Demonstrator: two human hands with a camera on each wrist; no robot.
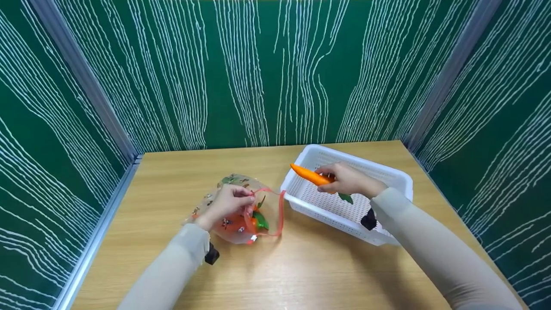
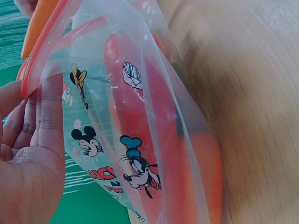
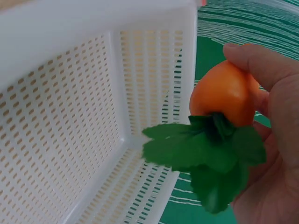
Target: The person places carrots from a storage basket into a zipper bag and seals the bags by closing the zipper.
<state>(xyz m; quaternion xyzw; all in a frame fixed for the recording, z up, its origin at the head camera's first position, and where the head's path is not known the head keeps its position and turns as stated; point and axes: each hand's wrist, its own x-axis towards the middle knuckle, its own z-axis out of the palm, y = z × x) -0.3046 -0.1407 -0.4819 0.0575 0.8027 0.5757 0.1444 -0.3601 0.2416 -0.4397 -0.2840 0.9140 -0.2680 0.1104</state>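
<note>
My right hand (image 1: 344, 177) grips an orange carrot (image 1: 311, 175) near its leafy end, above the white basket. In the right wrist view the carrot's thick end (image 3: 223, 93) and green leaves (image 3: 201, 151) face the camera. With thumb and fingers my left hand (image 1: 230, 201) pinches the red zip edge (image 2: 43, 51) of a clear plastic bag (image 1: 236, 234), whose mouth gapes toward the basket. Cartoon figures are printed on the bag. Inside it lie a long red item (image 2: 140, 107), an orange item (image 2: 203, 172) and something with green leaves (image 1: 261, 220).
The white perforated basket (image 1: 327, 221) stands at the right of the wooden table (image 1: 297, 275), close beside the bag's mouth. Green walls (image 1: 267, 73) with white wavy lines rise behind the table and on both sides.
</note>
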